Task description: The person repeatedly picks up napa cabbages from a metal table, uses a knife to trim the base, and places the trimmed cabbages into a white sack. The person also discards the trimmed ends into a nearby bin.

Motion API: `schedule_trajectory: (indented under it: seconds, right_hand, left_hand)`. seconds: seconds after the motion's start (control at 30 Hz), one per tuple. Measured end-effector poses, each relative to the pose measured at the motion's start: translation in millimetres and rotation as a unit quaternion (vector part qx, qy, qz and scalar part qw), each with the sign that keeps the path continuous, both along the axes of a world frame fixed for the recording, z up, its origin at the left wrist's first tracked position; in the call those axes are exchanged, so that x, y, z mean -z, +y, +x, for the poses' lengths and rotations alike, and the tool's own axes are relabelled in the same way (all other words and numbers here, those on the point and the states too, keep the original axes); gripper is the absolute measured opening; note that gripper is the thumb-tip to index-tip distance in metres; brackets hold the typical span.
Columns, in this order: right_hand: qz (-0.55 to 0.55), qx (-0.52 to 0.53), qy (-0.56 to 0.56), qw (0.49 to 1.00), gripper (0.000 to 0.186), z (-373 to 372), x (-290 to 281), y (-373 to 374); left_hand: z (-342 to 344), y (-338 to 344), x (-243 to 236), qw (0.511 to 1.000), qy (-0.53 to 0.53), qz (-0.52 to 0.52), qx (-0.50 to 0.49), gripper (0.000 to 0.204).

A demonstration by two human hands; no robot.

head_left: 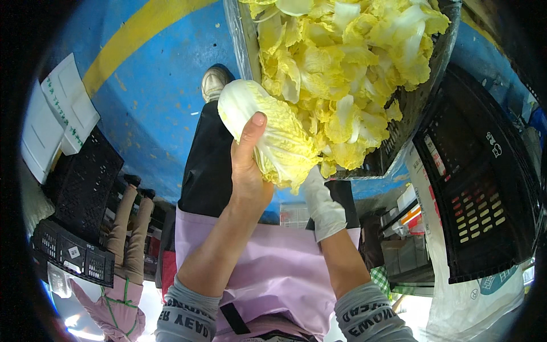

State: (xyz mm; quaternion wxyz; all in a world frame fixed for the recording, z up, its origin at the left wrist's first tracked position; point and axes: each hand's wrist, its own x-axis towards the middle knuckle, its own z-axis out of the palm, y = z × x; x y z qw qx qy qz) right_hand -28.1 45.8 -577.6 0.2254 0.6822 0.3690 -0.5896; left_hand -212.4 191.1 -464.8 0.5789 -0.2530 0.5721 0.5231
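My bare left hand [250,159] grips a pale Chinese cabbage [268,125] with yellow crinkled leaves, thumb lying along its side. My right hand [319,202], in a white glove, is just below the cabbage's leafy end; its fingers are hidden behind the leaves. Beyond the cabbage, a large crate lined with clear plastic [238,40] holds a heap of loose yellow and white cabbage leaves [347,62].
Blue floor [159,97] with a yellow stripe shows at the left. White lids [71,105] and black crates [74,251] stand there, near another person in pink [122,308]. A black crate [473,182] and white sack [450,302] are at my right.
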Motion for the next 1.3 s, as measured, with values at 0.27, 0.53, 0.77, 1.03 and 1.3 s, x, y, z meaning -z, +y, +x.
schedule_trajectory:
  seconds: [0.27,0.53,0.77,1.03,1.3]
  right_hand:
    - [-0.017,0.234,0.047,0.971,0.037,32,-23,-15]
    - [-0.034,0.366,0.175,0.913,0.023,42,-222,89]
    - [0.350,-0.075,0.233,0.904,0.017,22,-430,130]
    - [0.442,-0.120,0.253,0.852,0.014,41,-515,113]
    - [0.532,-0.129,0.258,0.796,0.013,52,-533,109]
  left_hand:
    - [-5,-22,-14,0.998,-0.030,0.047,0.034,0.057]
    - [-15,-52,-130,0.903,0.107,0.064,0.412,0.068]
    - [-9,-51,-289,0.737,0.209,0.127,0.630,0.077]
    - [10,-47,-400,0.685,0.261,0.190,0.653,0.074]
    - [19,-49,-427,0.667,0.267,0.222,0.659,0.073]
